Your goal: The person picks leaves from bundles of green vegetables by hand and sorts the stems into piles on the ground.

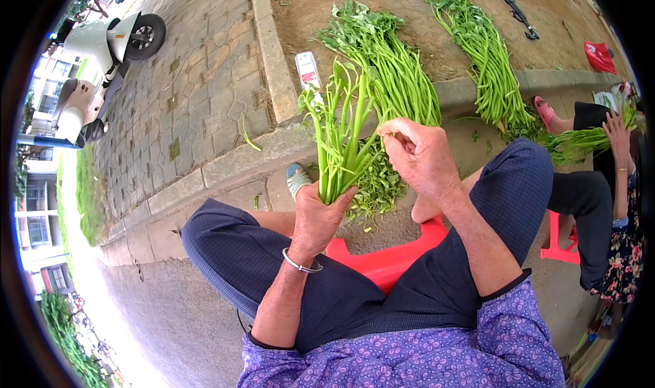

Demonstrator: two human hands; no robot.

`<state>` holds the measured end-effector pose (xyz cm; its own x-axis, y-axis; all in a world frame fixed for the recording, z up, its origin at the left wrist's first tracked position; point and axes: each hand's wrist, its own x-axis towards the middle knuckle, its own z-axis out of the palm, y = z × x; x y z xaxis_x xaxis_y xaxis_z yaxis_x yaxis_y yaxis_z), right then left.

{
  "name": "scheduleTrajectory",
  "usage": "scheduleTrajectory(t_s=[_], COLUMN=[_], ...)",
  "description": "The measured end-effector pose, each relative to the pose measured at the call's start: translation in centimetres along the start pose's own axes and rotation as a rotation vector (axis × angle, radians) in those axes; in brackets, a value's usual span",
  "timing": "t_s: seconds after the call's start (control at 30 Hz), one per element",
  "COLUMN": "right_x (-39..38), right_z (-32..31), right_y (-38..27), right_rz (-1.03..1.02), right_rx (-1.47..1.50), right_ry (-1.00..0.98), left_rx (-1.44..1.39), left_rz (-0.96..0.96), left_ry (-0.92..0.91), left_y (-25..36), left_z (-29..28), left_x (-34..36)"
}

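My left hand [319, 214] is closed around the lower ends of a bunch of leafy green vegetable stems [343, 139], which stands up from the fist over my lap. Just right of the bunch is my right hand [421, 155], thumb and forefinger pinched together near the stems; what they pinch, if anything, is too small to make out. Loose picked leaves [377, 190] lie in a pile on the ground below the hands. Beyond, a large heap of long-stemmed greens [392, 64] rests across the kerb, partly hidden by the held bunch.
Another heap of greens [483, 57] lies farther right. A white box [308, 69] lies by the kerb [273, 54]. At right, a seated person's hand [619, 137] touches more greens. A red stool [382, 258] is under me. A white scooter [102, 54] stands at far left.
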<state>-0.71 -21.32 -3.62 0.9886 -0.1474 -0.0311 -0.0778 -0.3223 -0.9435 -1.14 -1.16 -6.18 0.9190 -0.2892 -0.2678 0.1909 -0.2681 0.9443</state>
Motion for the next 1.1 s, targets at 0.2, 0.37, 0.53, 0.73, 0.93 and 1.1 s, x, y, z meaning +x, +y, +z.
scheduleTrajectory(t_s=[0.2, 0.37, 0.53, 0.73, 0.93, 1.1], right_x=[0.1, 0.4, 0.6, 0.5, 0.2, -0.1], right_z=[0.2, 0.0, -0.4, -1.5, -1.3, -1.4], right_y=[-1.1, -0.7, -0.3, -0.5, -0.5, -0.4], right_rz=[-0.383, -0.533, -0.531, -0.377, -0.284, -0.073], right_rx=[-0.005, -0.18, -0.312, -0.29, -0.312, -0.202], right_ry=[0.197, 0.216, 0.152, 0.044, 0.044, -0.095], left_rx=[0.237, 0.322, 0.379, 0.393, 0.384, 0.432], left_rz=[0.132, 0.155, 0.205, 0.195, 0.186, 0.236], left_ry=[-0.035, -0.038, -0.037, -0.035, -0.029, -0.039], left_y=[-1.3, -1.0, -0.5, -0.6, -0.6, -0.3], left_z=[0.3, 0.8, 1.2, 1.2, 1.2, 1.3], left_x=[0.1, -0.3, -0.5, -0.5, -0.6, -0.6])
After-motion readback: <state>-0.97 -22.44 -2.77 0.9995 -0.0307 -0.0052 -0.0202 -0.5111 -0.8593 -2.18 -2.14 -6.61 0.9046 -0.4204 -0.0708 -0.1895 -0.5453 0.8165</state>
